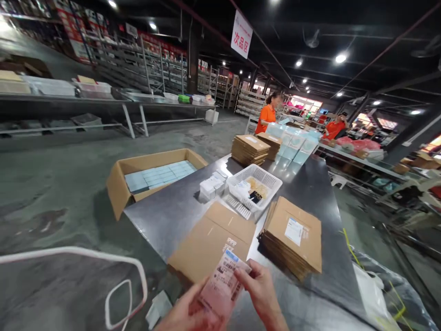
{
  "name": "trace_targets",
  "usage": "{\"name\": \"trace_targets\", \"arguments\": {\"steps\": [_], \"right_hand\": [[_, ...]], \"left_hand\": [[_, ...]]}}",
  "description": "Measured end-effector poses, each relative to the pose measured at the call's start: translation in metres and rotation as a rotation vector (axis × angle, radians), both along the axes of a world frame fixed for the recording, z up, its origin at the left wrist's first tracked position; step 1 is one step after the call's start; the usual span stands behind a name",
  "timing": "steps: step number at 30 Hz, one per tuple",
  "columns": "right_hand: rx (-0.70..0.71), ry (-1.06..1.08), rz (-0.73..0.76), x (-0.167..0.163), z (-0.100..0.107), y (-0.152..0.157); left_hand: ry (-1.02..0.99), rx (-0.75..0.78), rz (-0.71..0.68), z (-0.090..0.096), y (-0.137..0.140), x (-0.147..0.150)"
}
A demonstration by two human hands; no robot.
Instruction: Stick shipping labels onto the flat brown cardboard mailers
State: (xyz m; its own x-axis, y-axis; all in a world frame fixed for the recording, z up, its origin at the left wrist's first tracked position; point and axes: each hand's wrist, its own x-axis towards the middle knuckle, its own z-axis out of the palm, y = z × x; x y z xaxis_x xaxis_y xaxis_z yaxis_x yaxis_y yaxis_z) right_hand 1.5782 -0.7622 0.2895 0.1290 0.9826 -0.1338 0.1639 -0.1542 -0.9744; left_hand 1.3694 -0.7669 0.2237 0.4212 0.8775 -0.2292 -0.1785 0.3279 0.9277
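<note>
A printed shipping label (223,282), white with a blue strip at the top and a pinkish lower part, is between my hands at the near edge of the table. My left hand (188,310) grips its lower left side, fingers partly blurred. With thumb and fingers, my right hand (259,286) pinches its upper right edge. Just beyond lies a flat cardboard carton (213,234), partly covered by the label. To the right stands a stack of folded cartons (292,234) with a white label on top.
A white plastic basket (272,184) holds rubber bands and small items, beside small white boxes (212,185). Further back are carton stacks (251,149) and blue-tinted packs (292,142). An open box (120,184) of light-blue packs stands left. People in orange shirts (267,117) are beyond.
</note>
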Motion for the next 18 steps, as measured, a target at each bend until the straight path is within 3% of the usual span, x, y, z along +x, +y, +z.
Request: {"name": "trace_targets", "arguments": {"steps": [3, 8, 13, 18], "right_hand": [[-0.068, 0.04, 0.064, -0.047, -0.02, -0.018], [-0.034, -0.011, 0.091, -0.086, -0.027, -0.04], [0.03, -0.383, 0.134, -0.073, -0.052, -0.03], [0.126, -0.642, 0.057, -0.045, -0.082, 0.045]], "left_hand": [[0.039, 0.034, 0.081, 0.01, 0.011, -0.028], [0.14, -0.065, 0.084, 0.019, 0.014, -0.035], [0.263, -0.049, 0.074, -0.017, 0.009, -0.03], [0.318, -0.157, 0.059, -0.058, 0.023, -0.029]]}}
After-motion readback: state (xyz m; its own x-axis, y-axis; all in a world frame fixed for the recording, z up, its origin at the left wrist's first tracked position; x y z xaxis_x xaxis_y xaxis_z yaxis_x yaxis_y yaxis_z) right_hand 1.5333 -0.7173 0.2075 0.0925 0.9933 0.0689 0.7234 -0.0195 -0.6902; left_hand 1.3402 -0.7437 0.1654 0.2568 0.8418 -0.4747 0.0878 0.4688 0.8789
